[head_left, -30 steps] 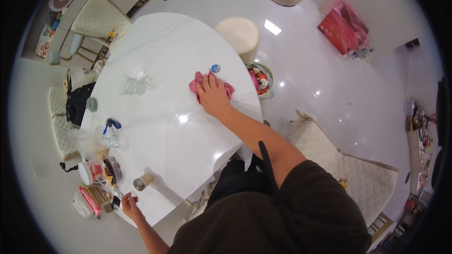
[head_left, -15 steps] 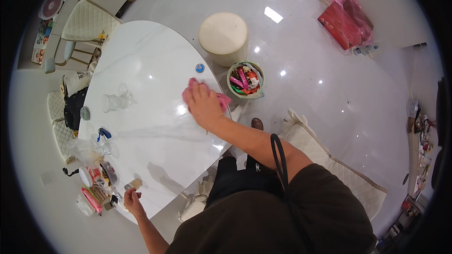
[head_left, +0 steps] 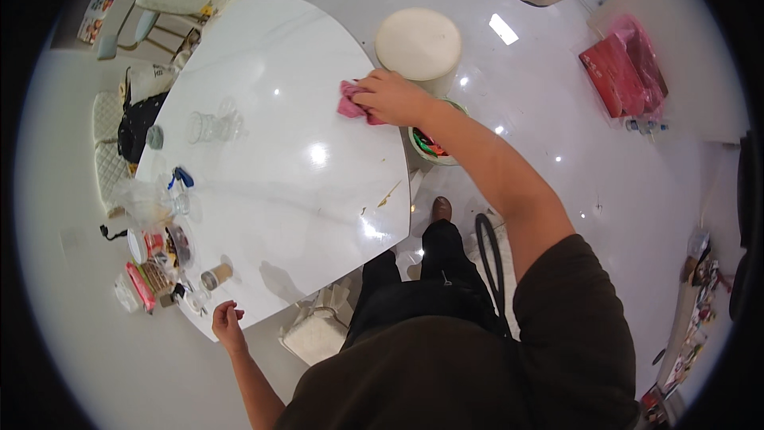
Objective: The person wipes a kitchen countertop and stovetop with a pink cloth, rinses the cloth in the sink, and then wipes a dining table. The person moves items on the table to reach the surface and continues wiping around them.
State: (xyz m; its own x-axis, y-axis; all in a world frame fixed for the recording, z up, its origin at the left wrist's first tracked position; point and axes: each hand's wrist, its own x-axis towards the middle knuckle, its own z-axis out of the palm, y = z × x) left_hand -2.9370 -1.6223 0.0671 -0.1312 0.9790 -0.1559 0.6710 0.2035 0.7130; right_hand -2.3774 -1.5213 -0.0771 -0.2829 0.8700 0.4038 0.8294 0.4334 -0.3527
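My right hand (head_left: 398, 98) is closed on a crumpled pink cloth (head_left: 350, 101), pressed to the white glossy tabletop (head_left: 278, 159) near its right edge. A yellow-brown smear (head_left: 388, 193) marks the surface closer to me. My left hand (head_left: 229, 326) hovers by the near left edge with loosely bent fingers and nothing visible in it. Just beyond it, a small clear jar with beige contents (head_left: 216, 275) lies on the table. Toward the far left, a clear glass vessel (head_left: 208, 127) rests on its side.
Along the left edge crowd a clear plastic bag (head_left: 139, 199), a pink packet (head_left: 141, 287) and several containers. A cream round stool (head_left: 418, 42) and a filled waste bin (head_left: 430, 147), partly behind my forearm, stand right of the table. A red bag (head_left: 625, 72) sits farther right.
My right hand has slid the cloth farther away along the table's right edge. The blue cap seen there earlier is out of sight. My left hand is farther from the jar. The view has shifted.
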